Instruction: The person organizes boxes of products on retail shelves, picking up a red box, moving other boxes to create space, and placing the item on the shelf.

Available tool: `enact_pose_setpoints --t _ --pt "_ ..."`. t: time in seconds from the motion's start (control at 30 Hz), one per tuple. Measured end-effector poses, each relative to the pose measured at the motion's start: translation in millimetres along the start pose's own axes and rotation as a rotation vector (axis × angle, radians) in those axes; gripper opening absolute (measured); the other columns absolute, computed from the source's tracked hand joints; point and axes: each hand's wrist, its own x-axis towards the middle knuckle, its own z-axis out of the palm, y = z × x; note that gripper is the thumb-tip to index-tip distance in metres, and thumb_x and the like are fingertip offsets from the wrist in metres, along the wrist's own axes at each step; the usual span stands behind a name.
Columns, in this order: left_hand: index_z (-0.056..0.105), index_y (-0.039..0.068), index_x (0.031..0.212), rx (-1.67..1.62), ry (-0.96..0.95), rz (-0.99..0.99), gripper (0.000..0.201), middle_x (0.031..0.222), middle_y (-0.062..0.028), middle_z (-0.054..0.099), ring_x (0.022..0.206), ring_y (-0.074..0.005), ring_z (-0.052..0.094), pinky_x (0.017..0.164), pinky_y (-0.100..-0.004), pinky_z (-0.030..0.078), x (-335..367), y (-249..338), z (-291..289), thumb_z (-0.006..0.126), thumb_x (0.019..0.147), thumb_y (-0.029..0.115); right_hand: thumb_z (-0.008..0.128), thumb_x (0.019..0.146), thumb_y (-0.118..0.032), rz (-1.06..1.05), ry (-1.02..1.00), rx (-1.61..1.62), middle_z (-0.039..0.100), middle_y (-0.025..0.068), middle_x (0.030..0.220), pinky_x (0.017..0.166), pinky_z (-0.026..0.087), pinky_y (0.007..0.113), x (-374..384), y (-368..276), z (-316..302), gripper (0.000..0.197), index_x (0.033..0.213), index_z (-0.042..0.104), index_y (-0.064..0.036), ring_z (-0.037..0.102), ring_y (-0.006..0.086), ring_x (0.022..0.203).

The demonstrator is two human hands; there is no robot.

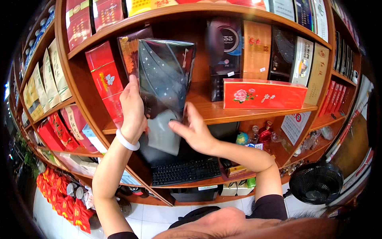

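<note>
A tall dark box (165, 75) with a starry pattern and a glossy wrap stands tilted before the middle shelf. My left hand (133, 105), with a white bangle (127, 141) on its wrist, grips the box's left edge. A pale grey cloth (164, 133) lies over the box's lower end. My right hand (195, 131) pinches this cloth with its thumb across it, its other fingers at the box's lower right edge. Left of the box stands a red box (103, 75); an orange-brown patterned box (129, 47) shows partly behind it.
A long red box (264, 94) lies along the shelf's front edge (215, 114), before several upright cartons. Below are a black keyboard (185, 172), a small globe (242, 138) and glass bottles. A black fan (316, 183) stands at lower right; red bags (59, 191) sit at lower left.
</note>
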Motion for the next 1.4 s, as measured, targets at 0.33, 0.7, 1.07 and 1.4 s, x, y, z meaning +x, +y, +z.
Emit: enact_pose_setpoints --t 0.33,0.7,1.07,1.4 --pt "0.047 -0.002 0.122 -0.039 -0.288 0.193 0.034 0.110 -0.0044 0.056 0.099 -0.0108 0.052 0.087 -0.0240 0.041 -10.4 -43.7 31.1 0.049 0.092 0.015 0.058 0.085 -0.009 -0.072 0.148 0.208 0.049 0.0130 0.122 0.097 0.034 0.028 53.3 -26.9 -63.7 0.052 0.128 0.034 0.0080 0.046 0.0170 0.112" --pt "0.047 -0.008 0.121 -0.035 -0.261 0.147 0.037 0.104 -0.0051 0.059 0.093 -0.0095 0.052 0.084 -0.0216 0.040 14.6 -81.8 46.9 0.054 0.087 0.005 0.063 0.082 -0.024 0.028 0.192 -0.112 0.047 0.0196 0.125 0.098 0.033 0.033 51.5 43.6 -90.5 0.067 0.132 0.030 0.0055 0.045 0.0260 0.117" --pt "0.035 -0.006 0.128 0.538 -0.189 0.373 0.053 0.110 -0.0249 0.056 0.107 -0.0361 0.053 0.090 -0.0358 0.040 25.7 -96.7 37.1 0.057 0.080 0.005 0.062 0.079 -0.013 0.095 0.113 -0.658 0.041 0.0275 0.127 0.100 0.032 0.036 55.7 45.1 -76.7 0.072 0.134 0.020 0.0055 0.040 0.0366 0.120" --pt "0.021 -0.010 0.132 0.855 -0.321 0.311 0.070 0.117 -0.0293 0.049 0.112 -0.0367 0.049 0.093 -0.0357 0.038 9.8 -113.0 21.5 0.060 0.075 0.004 0.060 0.081 -0.009 0.290 0.053 -0.692 0.040 0.0337 0.124 0.098 0.035 0.041 76.2 49.8 -78.4 0.069 0.131 0.018 0.0105 0.041 0.0420 0.117"
